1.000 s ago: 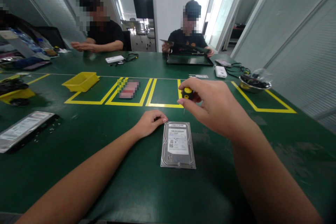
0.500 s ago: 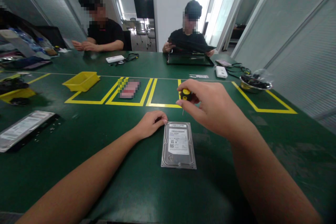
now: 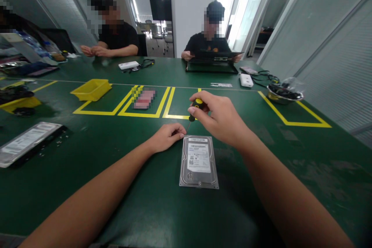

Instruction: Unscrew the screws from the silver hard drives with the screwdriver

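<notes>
A silver hard drive [image 3: 200, 162] with a white label lies flat on the green table in front of me. My right hand [image 3: 216, 114] is closed around the black and yellow handle of a screwdriver [image 3: 198, 104]. Its thin shaft slants down to the drive's far left corner, close to my left fingertips. Whether the tip touches a screw there is too small to tell. My left hand [image 3: 167, 137] rests on the table with curled fingers, thumb and forefinger together at that same corner. Anything pinched between them is hidden.
A second hard drive [image 3: 27, 143] lies at the left, small screws scattered beside it. Beyond are a yellow bin [image 3: 92, 90], a blurred pink item [image 3: 144, 99] and yellow tape outlines. A metal bowl [image 3: 285, 95] holds dark parts at the right. Two people sit across the table.
My right hand has moved left and slightly nearer, bringing the screwdriver's shaft from above the drive's far edge to its far left corner. My left hand stays at that corner.
</notes>
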Motion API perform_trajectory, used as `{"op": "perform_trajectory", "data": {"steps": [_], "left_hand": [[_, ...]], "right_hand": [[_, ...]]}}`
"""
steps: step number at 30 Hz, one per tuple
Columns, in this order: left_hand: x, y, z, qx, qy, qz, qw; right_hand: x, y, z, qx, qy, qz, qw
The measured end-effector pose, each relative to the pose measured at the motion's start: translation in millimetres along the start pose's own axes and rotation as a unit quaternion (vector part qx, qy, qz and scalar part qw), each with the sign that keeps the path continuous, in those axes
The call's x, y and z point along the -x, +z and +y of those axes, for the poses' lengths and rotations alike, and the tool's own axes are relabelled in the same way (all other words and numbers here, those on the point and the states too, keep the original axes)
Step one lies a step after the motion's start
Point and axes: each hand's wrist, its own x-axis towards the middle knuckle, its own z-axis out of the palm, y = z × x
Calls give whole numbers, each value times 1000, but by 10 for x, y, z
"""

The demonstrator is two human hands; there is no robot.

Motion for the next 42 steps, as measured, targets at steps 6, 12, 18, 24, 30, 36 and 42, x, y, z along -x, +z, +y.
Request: {"op": "perform_trajectory", "data": {"steps": [6, 12, 18, 24, 30, 36, 42], "left_hand": [[-12, 15, -35, -5, 12, 9, 1000], [-12, 11, -45, -3, 13, 11, 1000], [-20, 23, -59, 19, 18, 8, 1000], [-15, 9, -44, 19, 16, 8, 1000], [-17, 10, -49, 12, 12, 8, 1000], [-18, 16, -45, 14, 10, 7, 1000], [-22, 14, -47, 17, 16, 8, 1000]], "right_hand": [[-6, 97, 22, -12, 14, -35, 999], [-7, 116, 11, -4, 13, -37, 999], [-18, 154, 25, -10, 10, -54, 998], [-13, 152, 23, -5, 11, -50, 999], [-19, 155, 22, -4, 10, -54, 998], [-16, 163, 21, -6, 10, -53, 999], [-21, 161, 31, -11, 9, -54, 998]]}}
